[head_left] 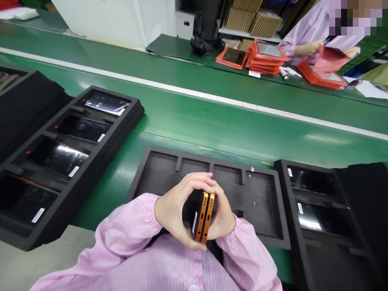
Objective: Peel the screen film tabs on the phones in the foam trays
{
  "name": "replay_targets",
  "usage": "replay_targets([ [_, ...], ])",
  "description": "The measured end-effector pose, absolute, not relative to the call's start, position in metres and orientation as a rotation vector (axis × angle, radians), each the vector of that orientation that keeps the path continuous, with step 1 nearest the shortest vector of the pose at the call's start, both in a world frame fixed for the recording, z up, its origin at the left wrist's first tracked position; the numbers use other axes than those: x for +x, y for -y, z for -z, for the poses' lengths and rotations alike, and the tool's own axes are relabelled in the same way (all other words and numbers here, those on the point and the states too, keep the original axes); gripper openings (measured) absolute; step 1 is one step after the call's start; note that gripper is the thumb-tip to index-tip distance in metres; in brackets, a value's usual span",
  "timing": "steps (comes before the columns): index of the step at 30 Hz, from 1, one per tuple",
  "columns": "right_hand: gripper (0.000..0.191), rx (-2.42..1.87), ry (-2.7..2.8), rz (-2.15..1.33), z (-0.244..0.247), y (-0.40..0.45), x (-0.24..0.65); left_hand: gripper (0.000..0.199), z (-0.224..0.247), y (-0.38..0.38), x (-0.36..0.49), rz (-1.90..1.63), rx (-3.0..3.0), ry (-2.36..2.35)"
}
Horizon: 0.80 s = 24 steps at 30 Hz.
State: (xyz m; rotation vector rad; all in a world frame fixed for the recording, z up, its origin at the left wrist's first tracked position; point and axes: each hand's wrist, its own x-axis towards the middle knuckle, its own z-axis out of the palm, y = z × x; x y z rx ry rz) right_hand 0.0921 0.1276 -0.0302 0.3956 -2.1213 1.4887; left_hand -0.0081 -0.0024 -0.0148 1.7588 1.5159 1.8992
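Observation:
Two smartphones with orange edges (205, 220) are held upright, back to back or face to face, right in front of my chest. Their ends with ports and speaker holes point toward me, and a white label shows on the left one's dark face. My left hand (176, 206) curves around them from the left, thumb below and fingers over the top. From the other side my right hand (223, 214) grips them, its fingers partly hidden behind the phones. Beneath both hands lies a black foam tray (260, 202) with bare compartments.
At left, a black foam tray (112, 149) holds several phones. Another tray (321, 258) at right holds two visible phones. Across the green conveyor (188, 105), a person in pink (306, 24) handles a red sleeve near stacked red-sleeved tablets (265, 58).

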Motion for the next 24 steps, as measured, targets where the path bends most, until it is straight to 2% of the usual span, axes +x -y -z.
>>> replay_targets([
  [8, 0.104, 0.258, 2.144, -1.475, 0.047, -0.123, 0.102, 0.105, 0.015, 0.000, -0.003, -1.894, 1.784, -1.491],
  [15, 0.089, 0.266, 2.075, -1.567, 0.049, -0.121, 0.104, 0.103, 0.016, 0.000, 0.000, -1.908, 1.779, -1.509],
  [24, 0.094, 0.252, 2.093, -1.571, 0.050, -0.122, 0.105, 0.105, 0.017, 0.000, 0.000, -1.909, 1.779, -1.500],
])
